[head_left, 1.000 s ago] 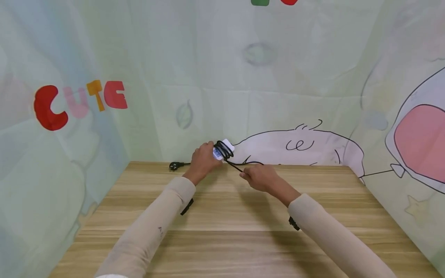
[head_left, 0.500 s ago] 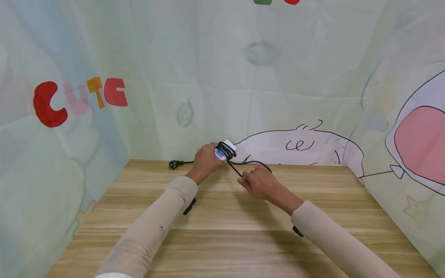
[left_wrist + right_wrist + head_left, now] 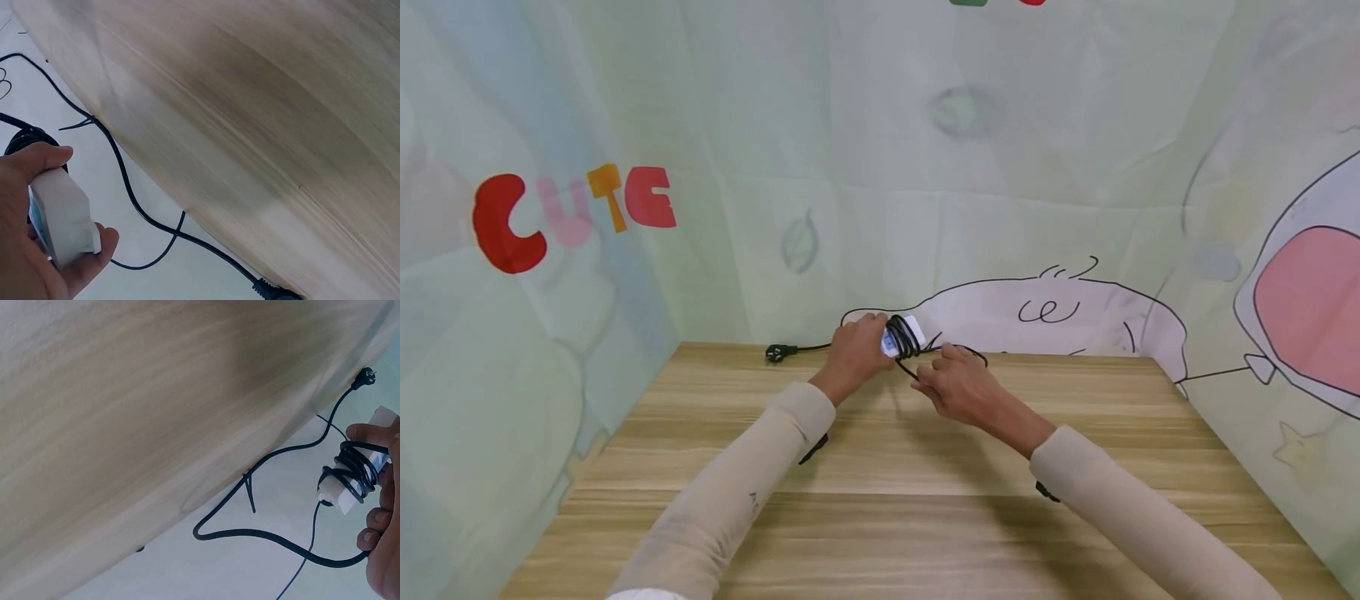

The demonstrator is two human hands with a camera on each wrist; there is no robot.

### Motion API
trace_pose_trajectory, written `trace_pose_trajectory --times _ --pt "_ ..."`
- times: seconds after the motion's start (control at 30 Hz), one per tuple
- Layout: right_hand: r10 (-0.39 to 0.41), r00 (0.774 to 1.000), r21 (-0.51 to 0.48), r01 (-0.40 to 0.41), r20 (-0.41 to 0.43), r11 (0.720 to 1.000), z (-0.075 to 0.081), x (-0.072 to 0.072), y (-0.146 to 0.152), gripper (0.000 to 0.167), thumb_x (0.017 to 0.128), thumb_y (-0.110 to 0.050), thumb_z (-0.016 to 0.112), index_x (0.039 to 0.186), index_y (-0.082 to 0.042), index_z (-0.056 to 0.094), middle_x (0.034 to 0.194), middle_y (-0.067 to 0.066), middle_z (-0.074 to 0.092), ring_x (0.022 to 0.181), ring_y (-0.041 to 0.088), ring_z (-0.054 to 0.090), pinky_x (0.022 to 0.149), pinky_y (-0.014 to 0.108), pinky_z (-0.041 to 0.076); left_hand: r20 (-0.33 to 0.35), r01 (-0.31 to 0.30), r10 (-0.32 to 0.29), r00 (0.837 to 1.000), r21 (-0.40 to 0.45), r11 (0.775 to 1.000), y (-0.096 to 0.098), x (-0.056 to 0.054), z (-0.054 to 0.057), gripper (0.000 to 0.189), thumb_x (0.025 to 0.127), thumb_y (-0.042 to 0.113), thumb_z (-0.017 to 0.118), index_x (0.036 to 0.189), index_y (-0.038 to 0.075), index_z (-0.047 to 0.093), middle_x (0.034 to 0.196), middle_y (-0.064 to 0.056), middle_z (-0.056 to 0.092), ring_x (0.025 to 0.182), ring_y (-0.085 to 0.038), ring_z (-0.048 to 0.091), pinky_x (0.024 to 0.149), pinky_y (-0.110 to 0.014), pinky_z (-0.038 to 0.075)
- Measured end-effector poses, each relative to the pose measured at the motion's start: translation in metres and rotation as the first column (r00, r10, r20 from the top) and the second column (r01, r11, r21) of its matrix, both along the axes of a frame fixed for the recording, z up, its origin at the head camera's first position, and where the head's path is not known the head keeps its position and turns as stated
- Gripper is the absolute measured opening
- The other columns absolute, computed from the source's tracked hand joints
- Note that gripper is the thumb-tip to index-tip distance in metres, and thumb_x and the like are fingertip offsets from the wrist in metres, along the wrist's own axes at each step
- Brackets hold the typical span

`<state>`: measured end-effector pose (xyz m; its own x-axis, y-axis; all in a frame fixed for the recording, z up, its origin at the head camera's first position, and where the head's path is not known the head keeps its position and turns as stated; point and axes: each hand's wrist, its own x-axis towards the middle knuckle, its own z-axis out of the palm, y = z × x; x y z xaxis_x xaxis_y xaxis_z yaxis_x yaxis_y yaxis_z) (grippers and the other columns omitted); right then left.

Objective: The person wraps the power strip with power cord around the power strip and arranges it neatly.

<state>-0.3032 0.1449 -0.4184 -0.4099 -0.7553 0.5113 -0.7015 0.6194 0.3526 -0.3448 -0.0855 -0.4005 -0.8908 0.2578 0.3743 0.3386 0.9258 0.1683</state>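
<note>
My left hand [image 3: 857, 350] grips one end of a white power strip [image 3: 65, 215], holding it up near the table's back edge. Several turns of black cord [image 3: 353, 469] are wound about the strip's middle. To the right, my right hand [image 3: 958, 385] holds the cord in curled fingers, a short taut length running between hand and strip. From this hand the loose cord [image 3: 275, 536] bends back along the table toward a black plug [image 3: 780, 353] at the far left. Fingers partly hide the strip's end.
The wood-grain table [image 3: 880, 533] stretches toward me beneath both forearms. Behind it and at both sides hangs a printed cloth backdrop [image 3: 760, 150] with cartoon drawings and letters. Dark wrist straps show under both sleeves.
My left hand and the power strip have shifted slightly right and down, and the strip has tilted. The right hand still holds the cord, now closer to the strip. The plug has stayed put.
</note>
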Motion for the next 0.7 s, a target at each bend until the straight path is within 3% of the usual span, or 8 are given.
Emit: trace_pose_trajectory --times 0.17,0.4,0.7 --pt "0.024 0.998 -0.010 -0.025 -0.061 1.000 0.001 -0.002 -0.001 0.031 0.104 -0.033 0.081 0.087 -0.013 0.064 0.069 0.001 0.058 0.073 0.022 0.046 0.070 0.035 0.045 -0.035 0.026 -0.029 0.999 -0.072 0.997 0.001 0.002 -0.003 0.055 0.081 0.026 0.101 0.125 0.009 0.072 0.106 -0.007 0.077 0.082 -0.028 0.074 0.071 -0.047 0.063" --pt "0.029 0.998 -0.033 -0.031 -0.060 0.999 0.007 -0.003 -0.002 0.027 0.104 -0.033 0.081 0.095 -0.012 0.069 0.079 0.006 0.073 0.076 0.024 0.053 0.068 0.037 0.050 -0.059 0.070 -0.078 0.995 -0.127 0.989 0.007 0.006 0.001 0.051 0.079 0.020 0.101 0.121 0.012 0.072 0.103 -0.004 0.075 0.085 -0.029 0.074 0.070 -0.048 0.062" --pt "-0.001 1.000 -0.031 0.000 -0.027 1.000 0.015 -0.008 0.004 0.025 0.106 -0.032 0.080 0.099 -0.010 0.069 0.076 0.006 0.068 0.076 0.023 0.044 0.069 0.035 0.040 -0.087 0.185 -0.198 0.976 -0.134 0.974 0.012 0.011 0.002 0.054 0.079 0.014 0.102 0.124 0.010 0.074 0.113 -0.008 0.078 0.093 -0.031 0.075 0.070 -0.047 0.063"
